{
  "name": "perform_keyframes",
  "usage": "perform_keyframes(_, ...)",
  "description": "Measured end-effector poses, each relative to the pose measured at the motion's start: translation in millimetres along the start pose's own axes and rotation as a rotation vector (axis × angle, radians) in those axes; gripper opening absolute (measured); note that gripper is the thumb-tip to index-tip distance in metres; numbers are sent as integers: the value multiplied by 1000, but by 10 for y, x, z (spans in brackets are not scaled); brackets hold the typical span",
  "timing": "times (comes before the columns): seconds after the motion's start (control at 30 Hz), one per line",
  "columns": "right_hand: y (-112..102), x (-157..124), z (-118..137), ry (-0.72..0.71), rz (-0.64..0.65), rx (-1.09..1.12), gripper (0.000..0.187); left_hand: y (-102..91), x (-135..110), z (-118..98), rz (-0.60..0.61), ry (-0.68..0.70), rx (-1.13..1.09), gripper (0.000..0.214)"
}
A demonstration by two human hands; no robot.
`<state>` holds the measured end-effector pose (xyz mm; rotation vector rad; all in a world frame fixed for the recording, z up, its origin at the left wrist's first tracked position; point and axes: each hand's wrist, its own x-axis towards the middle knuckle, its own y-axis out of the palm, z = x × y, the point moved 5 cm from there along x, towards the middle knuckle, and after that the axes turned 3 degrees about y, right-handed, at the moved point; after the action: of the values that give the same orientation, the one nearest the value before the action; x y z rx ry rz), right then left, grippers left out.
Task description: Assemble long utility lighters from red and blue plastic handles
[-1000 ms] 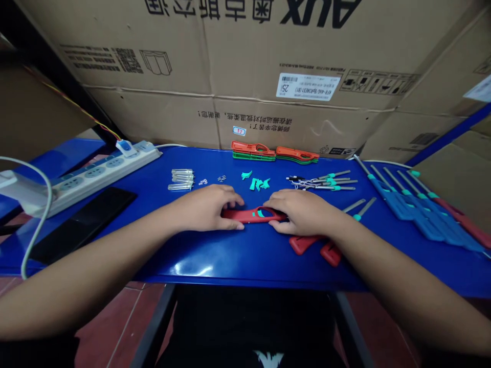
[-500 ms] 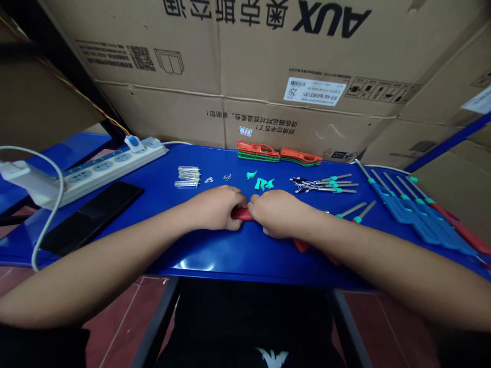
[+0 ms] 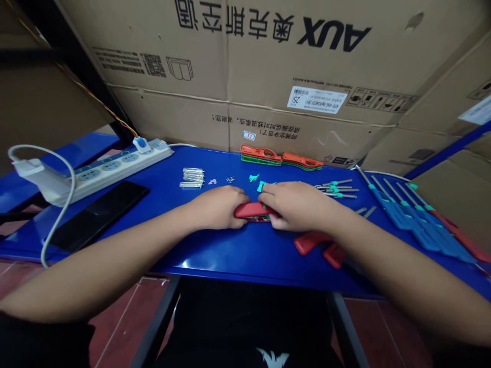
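Hands draw apart and the red plastic lighter shell shows again, on the blue worktop between them! It looks light and stiff, best held by its thick body. Left hand and right hand curl over it, pressed on. Two more red shells lie right; beyond, four blue lighters.

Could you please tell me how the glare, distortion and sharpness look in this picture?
In the head view, a small white glare sits on the blue table near its front edge; the wide lens bows that edge and the cardboard boxes; the left hand, right hand and red handle look reasonably sharp, with only soft shadows beneath them.
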<state>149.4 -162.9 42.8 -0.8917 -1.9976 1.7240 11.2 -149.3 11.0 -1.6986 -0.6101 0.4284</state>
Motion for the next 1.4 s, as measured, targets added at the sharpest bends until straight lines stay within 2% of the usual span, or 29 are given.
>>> perform_keyframes(0.1, -90, -79, -162, -8, -92, 108, 27, -140, -32, -3, -125, 41, -106, 37)
perform_keyframes(0.2, -124, -136, -346, -28, -243, 256, 33, -220, -59, 30, -271, 42, -142, 39)
perform_keyframes(0.33, -64, -168, -597, 3, -387, 514, 18, -227, -63, 126, -443, 4, -71, 33)
perform_keyframes(0.4, 7, -162, -676, 23, -394, 633, 20, -211, -48, 158, -469, 25, -38, 32)
perform_keyframes(0.53, 169, -124, -711, 46, -305, 763, 23, -145, -9, 165, -388, 127, -117, 27)
perform_keyframes(0.63, 244, -111, -684, 48, -268, 787, 25, -114, -7, 172, -414, 156, -159, 23)
perform_keyframes(0.8, 285, -126, -615, 3, -272, 714, 21, -147, -47, 183, -558, 126, 19, 22)
perform_keyframes(0.87, 263, -116, -667, 38, -319, 618, 19, -200, -64, 188, -581, 83, 18, 22)
perform_keyframes(0.93, 249, -61, -792, 123, -333, 518, 16, -266, -81, 223, -603, -23, -18, 24)
perform_keyframes(1.0, 276, 49, -962, 234, -276, 448, 13, -295, -81, 265, -578, -112, -72, 22)
perform_keyframes(1.13, 372, 364, -1211, 351, -143, 392, 9, -167, -8, 274, -325, -65, -182, 30)
perform_keyframes(1.3, 425, 662, -1254, 430, -113, 399, 10, 30, 27, 267, -66, -17, -162, 53)
perform_keyframes(1.4, 402, 661, -1259, 438, -110, 411, 11, 73, 24, 261, 4, -5, -140, 59)
